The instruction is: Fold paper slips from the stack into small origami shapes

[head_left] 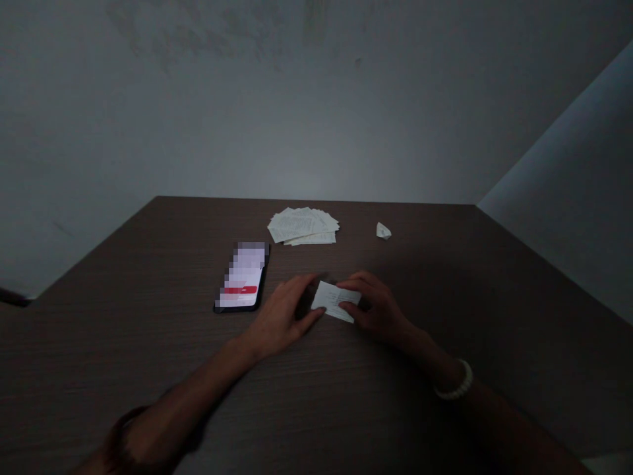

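A small folded piece of white paper point(335, 301) with faint print lies on the dark wooden table point(148, 369), between both hands. My left hand point(283, 315) grips its left edge with curled fingers. My right hand point(372, 305), a white bead bracelet on its wrist, pinches the right edge, fingers over the top. Both hands rest low on the table surface.
A phone point(242, 277) with a lit screen lies left of my hands. A fanned stack of printed paper slips point(303, 226) sits farther back. A small folded paper shape point(383, 231) lies at the back right. Grey walls close the table's far and right sides.
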A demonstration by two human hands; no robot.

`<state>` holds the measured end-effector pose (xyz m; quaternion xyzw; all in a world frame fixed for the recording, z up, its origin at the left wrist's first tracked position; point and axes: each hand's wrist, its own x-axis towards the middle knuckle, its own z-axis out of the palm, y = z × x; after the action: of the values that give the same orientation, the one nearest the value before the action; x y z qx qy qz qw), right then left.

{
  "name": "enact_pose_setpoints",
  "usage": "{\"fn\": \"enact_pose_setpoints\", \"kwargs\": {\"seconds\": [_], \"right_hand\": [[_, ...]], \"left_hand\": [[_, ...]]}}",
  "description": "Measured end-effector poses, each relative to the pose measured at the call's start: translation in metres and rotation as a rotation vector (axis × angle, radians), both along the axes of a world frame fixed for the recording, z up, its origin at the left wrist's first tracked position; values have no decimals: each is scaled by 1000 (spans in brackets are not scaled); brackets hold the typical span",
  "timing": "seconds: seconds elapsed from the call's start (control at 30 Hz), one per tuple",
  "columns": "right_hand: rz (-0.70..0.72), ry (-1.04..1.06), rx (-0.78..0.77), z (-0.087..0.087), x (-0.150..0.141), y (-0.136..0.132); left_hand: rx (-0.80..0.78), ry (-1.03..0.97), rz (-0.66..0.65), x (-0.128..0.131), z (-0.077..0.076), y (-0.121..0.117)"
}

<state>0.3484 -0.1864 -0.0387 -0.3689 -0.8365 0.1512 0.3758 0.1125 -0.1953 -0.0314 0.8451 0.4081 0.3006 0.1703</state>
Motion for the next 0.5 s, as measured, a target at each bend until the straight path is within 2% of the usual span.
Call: {"fn": "enact_pose_setpoints", "kwargs": {"seconds": [0.1, 0.2, 0.37, 0.5], "right_hand": [[11, 98, -33, -1, -2, -1], [-52, 125, -55, -2, -3, -2], [-183, 149, -82, -1, -3, -2], [-215, 168, -72, -1, -2, -3]], "left_hand": [[-12, -50, -35, 1, 0, 3], [2, -65, -57, 2, 0, 5], [-88, -152, -9, 3, 4, 6], [-128, -142, 59, 4, 6, 4]]}}
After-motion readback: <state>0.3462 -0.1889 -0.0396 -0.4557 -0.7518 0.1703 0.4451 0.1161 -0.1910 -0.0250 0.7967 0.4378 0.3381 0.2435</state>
